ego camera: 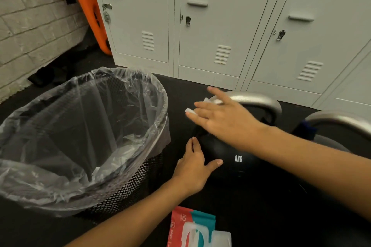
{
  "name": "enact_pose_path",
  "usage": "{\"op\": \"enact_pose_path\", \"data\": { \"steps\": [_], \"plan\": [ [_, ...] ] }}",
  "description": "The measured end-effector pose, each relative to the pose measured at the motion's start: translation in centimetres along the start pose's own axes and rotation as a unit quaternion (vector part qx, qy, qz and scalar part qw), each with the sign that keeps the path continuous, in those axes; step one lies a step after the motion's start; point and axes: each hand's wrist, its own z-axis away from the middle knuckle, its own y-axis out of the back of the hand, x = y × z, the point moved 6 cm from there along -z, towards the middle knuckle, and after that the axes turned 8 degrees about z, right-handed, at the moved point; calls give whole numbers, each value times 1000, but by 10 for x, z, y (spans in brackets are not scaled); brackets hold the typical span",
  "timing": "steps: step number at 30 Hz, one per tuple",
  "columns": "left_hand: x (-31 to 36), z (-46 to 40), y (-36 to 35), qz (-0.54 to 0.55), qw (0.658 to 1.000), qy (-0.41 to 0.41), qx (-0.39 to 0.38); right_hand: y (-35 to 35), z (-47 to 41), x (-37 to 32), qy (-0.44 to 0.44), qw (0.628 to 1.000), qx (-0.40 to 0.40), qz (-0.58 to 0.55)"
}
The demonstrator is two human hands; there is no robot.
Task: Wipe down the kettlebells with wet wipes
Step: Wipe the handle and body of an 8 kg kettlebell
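A black kettlebell (236, 158) marked 8KG with a silver handle (259, 99) stands on the dark floor. My left hand (193, 164) rests flat against its left side, fingers straight. My right hand (222, 118) hovers over the handle's left end with fingers spread, and a white wet wipe (206, 100) shows under and between its fingers. A second kettlebell (337, 124) with a silver handle sits to the right, partly hidden by my right forearm. The wet wipe pack (192, 228), red and teal, lies on the floor near me.
A black mesh waste bin (128, 186) lined with a clear plastic bag stands just left of the kettlebell. White lockers (210, 26) run along the back. An orange board (88, 6) leans in the corner by the brick wall.
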Motion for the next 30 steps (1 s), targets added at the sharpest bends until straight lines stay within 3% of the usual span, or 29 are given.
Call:
{"op": "enact_pose_path", "data": {
  "steps": [5,9,16,25,30],
  "plan": [
    [-1,0,0,43,998,-43,12,-13,-3,-44,90,984,-142,58],
    [-2,2,0,56,997,-46,15,-3,-2,-39,84,988,-125,38],
    [-5,1,-2,40,999,1,-3,18,-14,16,-43,995,-88,-1],
    [-7,-1,-2,32,999,-35,7,-5,-23,-41,109,979,-158,65],
    [-10,-2,-4,14,1000,-12,5,6,-23,-12,73,987,-123,68]
  ]
}}
